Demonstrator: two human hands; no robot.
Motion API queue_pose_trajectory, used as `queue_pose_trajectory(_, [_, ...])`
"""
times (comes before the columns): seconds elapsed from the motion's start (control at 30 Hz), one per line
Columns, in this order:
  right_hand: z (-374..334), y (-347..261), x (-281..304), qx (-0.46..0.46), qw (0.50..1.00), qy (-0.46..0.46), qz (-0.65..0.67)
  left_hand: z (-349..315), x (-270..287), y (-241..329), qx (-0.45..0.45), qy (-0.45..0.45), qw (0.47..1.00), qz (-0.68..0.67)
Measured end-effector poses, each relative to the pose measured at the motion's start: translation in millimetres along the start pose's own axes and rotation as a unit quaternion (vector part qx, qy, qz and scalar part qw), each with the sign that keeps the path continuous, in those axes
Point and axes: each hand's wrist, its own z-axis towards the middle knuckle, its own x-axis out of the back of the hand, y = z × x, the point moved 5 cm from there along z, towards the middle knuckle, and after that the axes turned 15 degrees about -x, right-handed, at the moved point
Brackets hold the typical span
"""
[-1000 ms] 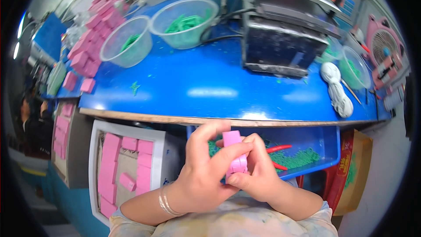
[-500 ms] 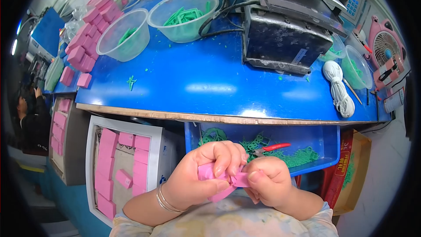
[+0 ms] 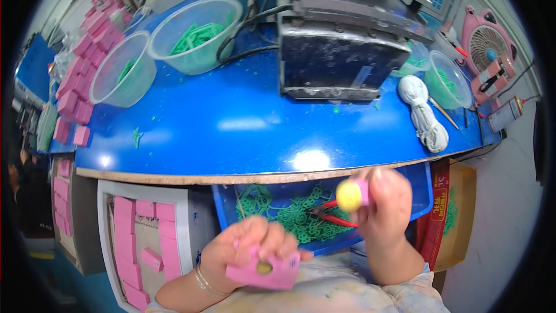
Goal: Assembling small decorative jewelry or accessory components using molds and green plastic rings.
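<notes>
My left hand point(image 3: 253, 244) grips a flat-sided pink piece point(image 3: 284, 270) low in front of me. A round spot, dark yellowish-green, shows in that piece; whether it is a hole or an inset cannot be told. Higher and to the right, my right hand point(image 3: 387, 203) pinches a small pink piece with a round yellow end point(image 3: 349, 195), which faces left and is somewhat blurred. The two hands are apart. Behind them, a blue tray point(image 3: 425, 197) holds green openwork pieces point(image 3: 298, 214) and red-handled cutters point(image 3: 333, 215).
A white-edged box point(image 3: 104, 243) of pink blocks stands at left. On the blue table point(image 3: 214, 145) are tubs point(image 3: 152, 52) of green pieces, stacked pink blocks point(image 3: 81, 84), a black machine point(image 3: 341, 58), white cord point(image 3: 423, 113) and a pink fan point(image 3: 489, 46). A cardboard box point(image 3: 457, 255) is at right.
My hands, earlier together on the pink piece, have separated. The right has risen rightward with the small yellow-ended piece; the left has lowered slightly. The view has shifted.
</notes>
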Motion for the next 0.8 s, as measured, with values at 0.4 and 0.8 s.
queue_pose_trajectory(0.4, [32, -24, 35, 0.258, 0.845, 0.111, -0.456, -41, 20, 1, 0.173, 0.011, 0.945, 0.276])
queue_pose_trajectory(0.8, [46, -29, 49, 0.129, 0.887, -0.019, -0.443, -33, 20, 7, 0.242, -0.062, 0.899, 0.36])
